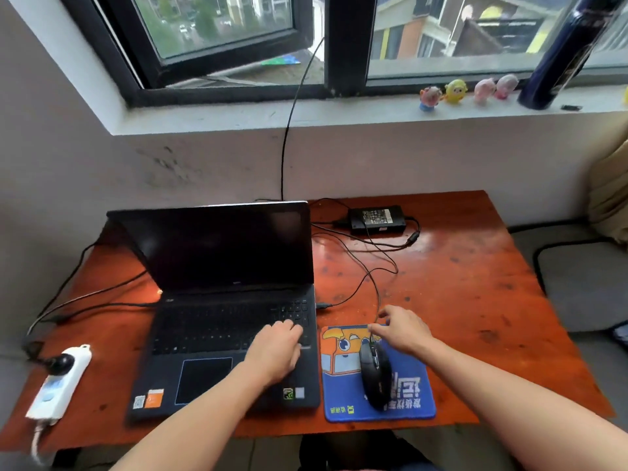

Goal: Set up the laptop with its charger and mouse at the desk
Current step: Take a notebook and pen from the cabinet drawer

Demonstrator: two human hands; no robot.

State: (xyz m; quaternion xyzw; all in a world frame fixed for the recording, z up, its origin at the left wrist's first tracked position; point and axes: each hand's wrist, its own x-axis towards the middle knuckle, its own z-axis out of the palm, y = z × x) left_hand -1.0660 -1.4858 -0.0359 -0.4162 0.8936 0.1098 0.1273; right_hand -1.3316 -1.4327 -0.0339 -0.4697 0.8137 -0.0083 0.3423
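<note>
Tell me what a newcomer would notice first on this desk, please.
The open laptop with its dark screen stands left of centre on the orange desk, the left hand resting on its keyboard. Right of it, a black mouse lies on a blue mouse pad, the right hand just beyond it.

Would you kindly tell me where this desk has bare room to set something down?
The widest bare patch is on the desk, right of the mouse pad and charger brick. A narrower strip lies between power strip and laptop. It is crowded with cables between laptop and charger brick, and left of the laptop.
</note>
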